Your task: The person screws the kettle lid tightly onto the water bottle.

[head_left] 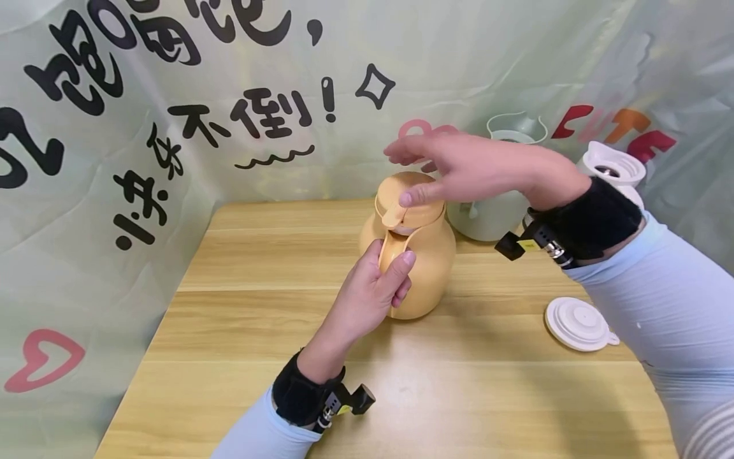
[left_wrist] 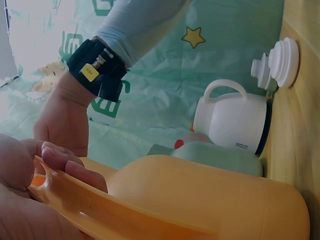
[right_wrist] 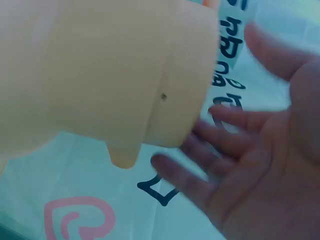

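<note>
A yellow-orange thermos jug (head_left: pixel 430 274) stands upright on the wooden table, its round lid (head_left: pixel 394 186) seated in the neck. My left hand (head_left: pixel 367 290) grips the jug's handle (head_left: pixel 392 248), thumb along its right side; the left wrist view shows the fingers (left_wrist: pixel 85 175) curled round it. Over the lid hovers my right hand (head_left: pixel 464 167), fingers spread and holding nothing. Seen from the right wrist, that hand (right_wrist: pixel 250 155) is beside the lid's top, its palm facing the jug (right_wrist: pixel 100 70).
Behind and right of the yellow-orange jug stands a pale green jug (head_left: pixel 487 220) with an open top. Farther right is a white jug (head_left: pixel 622 169), partly hidden by my right arm. A white lid (head_left: pixel 579 324) lies on the table (head_left: pixel 258 319) at right. A printed cloth (head_left: pixel 344 146) hangs behind.
</note>
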### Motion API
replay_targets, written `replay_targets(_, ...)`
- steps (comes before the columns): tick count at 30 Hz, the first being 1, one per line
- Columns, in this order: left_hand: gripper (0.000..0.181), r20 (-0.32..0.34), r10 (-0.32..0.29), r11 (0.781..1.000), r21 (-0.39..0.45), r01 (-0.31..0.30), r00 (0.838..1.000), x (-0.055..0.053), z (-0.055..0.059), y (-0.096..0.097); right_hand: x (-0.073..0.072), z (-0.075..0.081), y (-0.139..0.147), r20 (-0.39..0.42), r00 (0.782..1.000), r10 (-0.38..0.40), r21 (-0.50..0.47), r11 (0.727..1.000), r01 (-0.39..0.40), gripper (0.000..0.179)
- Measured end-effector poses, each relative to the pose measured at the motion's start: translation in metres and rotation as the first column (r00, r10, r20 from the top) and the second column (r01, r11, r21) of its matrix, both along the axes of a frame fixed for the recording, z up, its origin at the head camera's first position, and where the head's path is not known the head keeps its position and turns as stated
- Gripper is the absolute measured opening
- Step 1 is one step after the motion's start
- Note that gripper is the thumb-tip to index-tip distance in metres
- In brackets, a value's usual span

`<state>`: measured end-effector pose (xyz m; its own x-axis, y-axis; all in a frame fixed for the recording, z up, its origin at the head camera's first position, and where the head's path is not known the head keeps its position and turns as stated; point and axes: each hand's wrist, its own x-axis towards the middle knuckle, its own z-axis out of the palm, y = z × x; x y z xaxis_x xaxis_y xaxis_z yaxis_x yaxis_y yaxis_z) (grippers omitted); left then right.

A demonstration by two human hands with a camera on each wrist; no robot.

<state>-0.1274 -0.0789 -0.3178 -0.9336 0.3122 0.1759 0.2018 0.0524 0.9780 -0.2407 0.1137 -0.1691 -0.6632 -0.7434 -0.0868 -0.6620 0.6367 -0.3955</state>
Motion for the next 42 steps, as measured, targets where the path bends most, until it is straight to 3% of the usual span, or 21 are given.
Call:
replay_targets(4,0.022,0.010,0.001,1.000,0.007,-0.001,1.000,0.001,0.000,-0.001,0.002,0.001,0.006,0.083,0.995,0.051,0.035,0.998,-0.054,0.085)
replay_targets(9,0.023,0.006,0.010,1.000,0.002,-0.010,1.000,-0.001,0.001,-0.001,0.002,0.000,0.005,0.025,0.998,0.060,0.044,0.997,-0.061,0.084)
replay_targets(14,0.022,0.000,0.004,1.000,0.012,-0.004,1.000,-0.001,0.001,-0.001,0.003,-0.003,-0.001,-0.037,0.999,-0.015,0.039,0.999,0.016,0.086)
replay_targets(20,0.021,-0.004,0.008,1.000,0.011,-0.008,1.000,0.002,0.000,-0.002,0.007,-0.007,-0.008,-0.104,0.989,-0.106,0.072,0.991,0.114,0.103)
replay_targets(26,0.019,0.013,0.026,1.000,0.017,-0.026,1.000,0.003,-0.001,-0.003,0.009,-0.005,-0.005,-0.031,0.999,0.020,0.034,0.999,-0.019,0.097)
replay_targets(30,0.022,0.023,-0.001,0.999,0.032,0.000,1.000,0.000,0.000,0.001,0.012,-0.002,0.001,-0.042,0.998,0.044,0.063,0.997,-0.041,0.083)
replay_targets(35,0.024,0.022,-0.005,1.000,0.019,0.005,1.000,-0.001,0.001,0.003,0.012,-0.003,0.002,-0.090,0.996,0.000,0.063,0.998,0.005,0.077)
replay_targets(42,0.022,0.000,0.003,1.000,-0.003,-0.003,1.000,-0.001,-0.001,0.002,0.008,-0.006,-0.002,-0.127,0.983,-0.131,0.077,0.987,0.142,0.098)
